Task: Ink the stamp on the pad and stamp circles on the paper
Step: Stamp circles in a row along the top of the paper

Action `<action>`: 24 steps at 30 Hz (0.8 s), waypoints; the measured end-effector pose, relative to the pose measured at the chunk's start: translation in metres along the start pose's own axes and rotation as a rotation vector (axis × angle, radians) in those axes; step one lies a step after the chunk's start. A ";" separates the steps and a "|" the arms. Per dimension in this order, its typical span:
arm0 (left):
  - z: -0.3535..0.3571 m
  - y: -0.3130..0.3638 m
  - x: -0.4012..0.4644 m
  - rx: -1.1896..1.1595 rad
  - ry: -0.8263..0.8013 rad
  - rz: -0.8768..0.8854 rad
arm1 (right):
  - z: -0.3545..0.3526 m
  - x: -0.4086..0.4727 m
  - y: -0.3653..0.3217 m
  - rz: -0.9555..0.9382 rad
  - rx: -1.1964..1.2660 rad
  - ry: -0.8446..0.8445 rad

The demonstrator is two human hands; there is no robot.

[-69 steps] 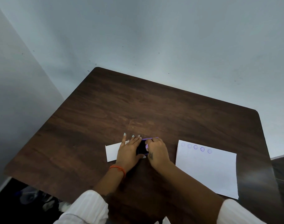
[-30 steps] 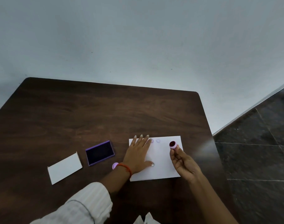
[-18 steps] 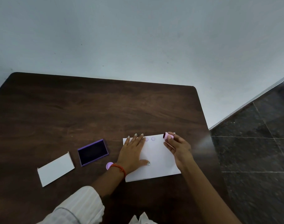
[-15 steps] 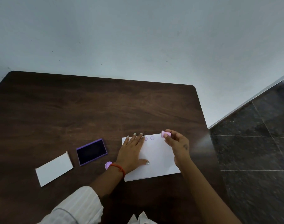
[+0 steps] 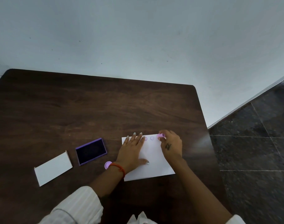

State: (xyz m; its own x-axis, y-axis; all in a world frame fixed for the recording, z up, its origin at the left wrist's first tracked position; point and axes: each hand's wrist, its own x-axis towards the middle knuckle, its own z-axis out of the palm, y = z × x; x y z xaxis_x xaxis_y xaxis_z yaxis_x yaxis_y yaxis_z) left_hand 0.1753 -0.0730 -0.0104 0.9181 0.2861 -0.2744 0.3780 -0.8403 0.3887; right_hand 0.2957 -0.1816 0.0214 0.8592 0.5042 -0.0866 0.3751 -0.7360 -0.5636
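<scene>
A white sheet of paper (image 5: 154, 165) lies on the dark wooden table (image 5: 73, 110), near its right front. My left hand (image 5: 131, 152) rests flat on the sheet's left part, fingers spread. My right hand (image 5: 171, 145) pinches a small pink round stamp (image 5: 160, 135) and holds it down at the sheet's top edge. Two faint purple circles (image 5: 149, 138) show between the two hands. The purple ink pad (image 5: 91, 151) sits open to the left of the paper, its dark ink surface up.
A white card-like lid (image 5: 53, 168) lies left of the ink pad. A small pink cap (image 5: 108, 164) sits beside my left wrist. The table's right edge is close to the paper, with dark tiled floor (image 5: 254, 151) beyond. A pale wall stands behind.
My right hand left the ink pad, carried the stamp over to the paper, turned it face down and lowered it to the sheet's top edge. My left hand moved onto the paper and stays flat.
</scene>
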 end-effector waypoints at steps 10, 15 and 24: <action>-0.001 0.000 -0.001 -0.019 -0.007 -0.001 | 0.004 0.004 -0.008 -0.095 -0.250 -0.125; -0.001 0.000 -0.001 -0.030 -0.008 -0.004 | 0.006 0.003 -0.008 -0.141 -0.248 -0.118; 0.002 -0.002 -0.001 -0.049 0.014 -0.003 | 0.005 0.005 -0.005 -0.229 -0.249 -0.131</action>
State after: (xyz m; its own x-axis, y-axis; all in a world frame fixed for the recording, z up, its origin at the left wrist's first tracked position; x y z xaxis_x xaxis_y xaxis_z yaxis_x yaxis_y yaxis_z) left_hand 0.1736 -0.0727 -0.0129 0.9186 0.2951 -0.2629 0.3855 -0.8160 0.4308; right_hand 0.2966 -0.1734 0.0199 0.6969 0.7108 -0.0951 0.6402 -0.6764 -0.3642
